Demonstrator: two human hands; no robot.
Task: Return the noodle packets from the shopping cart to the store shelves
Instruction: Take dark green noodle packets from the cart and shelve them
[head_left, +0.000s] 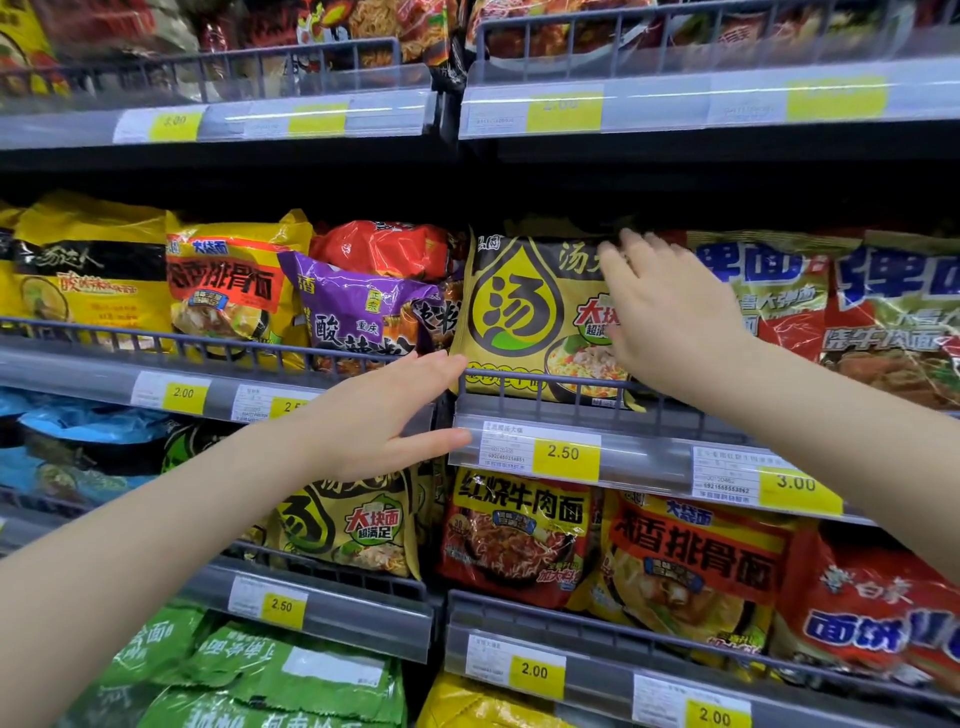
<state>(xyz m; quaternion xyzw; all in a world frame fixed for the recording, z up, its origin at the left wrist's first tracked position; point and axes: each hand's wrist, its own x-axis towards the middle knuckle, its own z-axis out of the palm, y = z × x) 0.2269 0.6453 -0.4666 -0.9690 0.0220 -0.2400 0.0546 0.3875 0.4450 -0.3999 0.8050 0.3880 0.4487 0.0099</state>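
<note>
A yellow and black noodle packet (524, 317) stands upright on the middle shelf (644, 447), behind the shelf's grey rail. My right hand (670, 317) lies flat against the packet's right side with straight fingers reaching to its top edge. My left hand (384, 415) is stretched out with straight fingers at the packet's lower left corner, its fingertips at the rail and its thumb by the price strip. Neither hand grips anything. The shopping cart is out of view.
Shelves of noodle packets fill the view: purple (358, 312) and red ones left of the packet, red and green ones (769, 291) to its right. Another yellow and black packet (353, 525) stands on the shelf below. Yellow price tags (563, 454) line the strips.
</note>
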